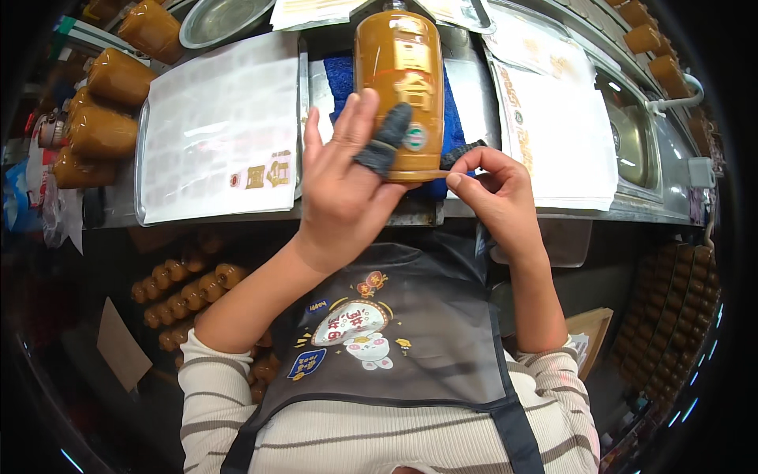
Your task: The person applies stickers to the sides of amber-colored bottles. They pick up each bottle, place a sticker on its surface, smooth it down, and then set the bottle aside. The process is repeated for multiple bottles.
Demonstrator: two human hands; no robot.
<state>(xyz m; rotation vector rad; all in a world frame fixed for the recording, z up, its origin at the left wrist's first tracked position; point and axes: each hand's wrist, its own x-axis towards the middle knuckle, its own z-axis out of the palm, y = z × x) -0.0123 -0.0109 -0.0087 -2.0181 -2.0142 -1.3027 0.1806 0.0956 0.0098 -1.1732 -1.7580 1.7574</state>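
A glossy brown bottle [379,103] with raised gold lettering and a small green-and-white round mark lies on a blue cloth [339,77], its dark neck pointing away from me. My left hand [341,170] rests against the bottle's left side near its base, fingers stretched and spread, one wearing a dark finger cover. At the base's right edge my right hand [497,189] has thumb and forefinger closed together; whatever is between them is too small to make out. A dark cover is also on one of its fingers.
Left of the bottle lies a stack of white decal sheets [217,118]; more sheets [560,134] with gold print lie right. Several brown bottles [103,126] stand far left, beside a round metal tray [225,20]. A sink [636,150] with a tap is at right.
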